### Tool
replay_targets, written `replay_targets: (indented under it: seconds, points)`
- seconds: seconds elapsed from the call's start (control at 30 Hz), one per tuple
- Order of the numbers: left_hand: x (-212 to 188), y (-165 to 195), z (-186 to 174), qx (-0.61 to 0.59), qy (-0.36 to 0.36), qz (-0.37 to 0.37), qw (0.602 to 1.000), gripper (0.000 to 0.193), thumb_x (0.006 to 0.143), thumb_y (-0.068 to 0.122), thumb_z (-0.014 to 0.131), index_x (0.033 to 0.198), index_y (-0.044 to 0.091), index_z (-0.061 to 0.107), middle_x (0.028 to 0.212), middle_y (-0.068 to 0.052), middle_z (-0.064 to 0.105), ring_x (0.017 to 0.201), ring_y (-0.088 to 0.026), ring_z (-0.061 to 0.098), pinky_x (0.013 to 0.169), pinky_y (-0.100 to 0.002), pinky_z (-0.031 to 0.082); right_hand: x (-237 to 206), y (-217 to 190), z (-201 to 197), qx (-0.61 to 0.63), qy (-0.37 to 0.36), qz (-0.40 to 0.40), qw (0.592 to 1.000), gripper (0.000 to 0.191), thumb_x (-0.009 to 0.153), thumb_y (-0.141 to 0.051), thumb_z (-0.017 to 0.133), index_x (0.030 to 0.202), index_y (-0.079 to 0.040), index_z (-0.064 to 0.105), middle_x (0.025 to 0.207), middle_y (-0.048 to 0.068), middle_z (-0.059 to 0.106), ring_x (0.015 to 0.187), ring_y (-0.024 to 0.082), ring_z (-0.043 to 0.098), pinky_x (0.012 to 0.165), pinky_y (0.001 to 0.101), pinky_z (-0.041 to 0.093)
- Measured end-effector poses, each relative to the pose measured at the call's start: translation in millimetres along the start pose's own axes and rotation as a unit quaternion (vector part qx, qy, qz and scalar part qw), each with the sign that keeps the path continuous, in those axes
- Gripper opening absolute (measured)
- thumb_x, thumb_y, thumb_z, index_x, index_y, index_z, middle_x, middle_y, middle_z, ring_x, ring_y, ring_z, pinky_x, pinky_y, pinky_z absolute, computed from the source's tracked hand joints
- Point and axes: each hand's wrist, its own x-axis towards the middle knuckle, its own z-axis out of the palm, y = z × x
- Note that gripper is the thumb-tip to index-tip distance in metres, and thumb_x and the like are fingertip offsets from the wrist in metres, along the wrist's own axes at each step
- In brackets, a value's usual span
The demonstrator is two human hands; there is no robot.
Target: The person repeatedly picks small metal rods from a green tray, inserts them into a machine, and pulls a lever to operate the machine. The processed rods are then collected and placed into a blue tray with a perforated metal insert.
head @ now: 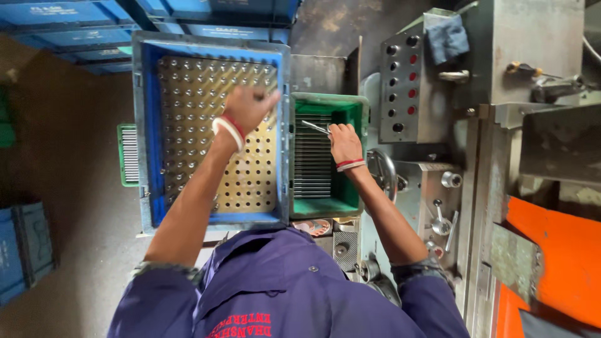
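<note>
My left hand (247,107) reaches over a brass-coloured perforated plate (250,181) that lies inside a blue crate (145,125). Several short metal pins (188,94) stand in the plate's holes, mostly in its far and left parts. The hand's fingers are bunched and blurred over the far right rows, and what they hold is not visible. My right hand (344,143) is inside a green crate (357,112) and grips a thin metal rod (314,127) that points left. A packed row of similar rods (312,169) fills the crate's left side. Both wrists wear red and white bangles.
A grey machine with a control panel of round buttons (400,87), a handwheel (382,172) and levers (441,222) stands to the right. A blue cloth (446,37) lies on top of it. An orange panel (557,250) is at the far right, and blue crates (25,250) sit on the floor at the left.
</note>
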Motion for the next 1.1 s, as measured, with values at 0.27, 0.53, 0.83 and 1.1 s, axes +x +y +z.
replay_targets:
  seconds: [0.27,0.53,0.83,1.1]
  points:
    - [-78.2,-52.2,14.8,0.246,-0.185,-0.139,0.941,0.049,0.092,0.05,0.068,0.085,0.003,0.078,0.087,-0.023,0.074,0.086,-0.04,0.072,0.082,-0.051,0.057,46.6,-5.2,43.0,-0.004,-0.067,0.019,0.998,0.02,0.094,-0.009,0.056,0.106,-0.005,0.071,0.106,0.024,0.067,0.096,0.042,0.064,0.079,0.0504,0.054]
    - [-41.8,-21.8,45.7,0.311,-0.128,-0.065,0.94,0.027,0.103,0.022,0.056,0.096,0.006,0.076,0.091,-0.021,0.076,0.082,-0.035,0.077,0.074,-0.049,0.061,45.0,-26.4,31.4,0.083,-0.019,0.334,0.939,0.021,0.088,-0.003,0.055,0.102,0.002,0.07,0.1,0.033,0.068,0.097,0.052,0.065,0.079,0.0547,0.054]
    - [-49.2,-8.1,41.8,0.307,-0.045,-0.008,0.95,0.029,0.092,0.035,0.063,0.085,0.01,0.077,0.085,-0.014,0.075,0.078,-0.034,0.075,0.066,-0.048,0.06,19.8,-26.6,24.0,0.097,0.09,0.275,0.952,0.02,0.094,-0.005,0.055,0.098,0.003,0.072,0.092,0.029,0.071,0.088,0.048,0.066,0.075,0.0499,0.052]
    - [-50.5,-1.7,31.6,0.313,-0.064,0.048,0.946,0.03,0.098,0.034,0.059,0.087,0.013,0.077,0.086,-0.016,0.074,0.078,-0.035,0.074,0.072,-0.05,0.059,-18.6,-52.4,-12.4,0.341,0.096,0.305,0.884,0.015,0.091,-0.017,0.078,0.095,-0.003,0.077,0.076,0.001,0.072,0.069,0.004,0.059,0.065,0.0232,0.049]
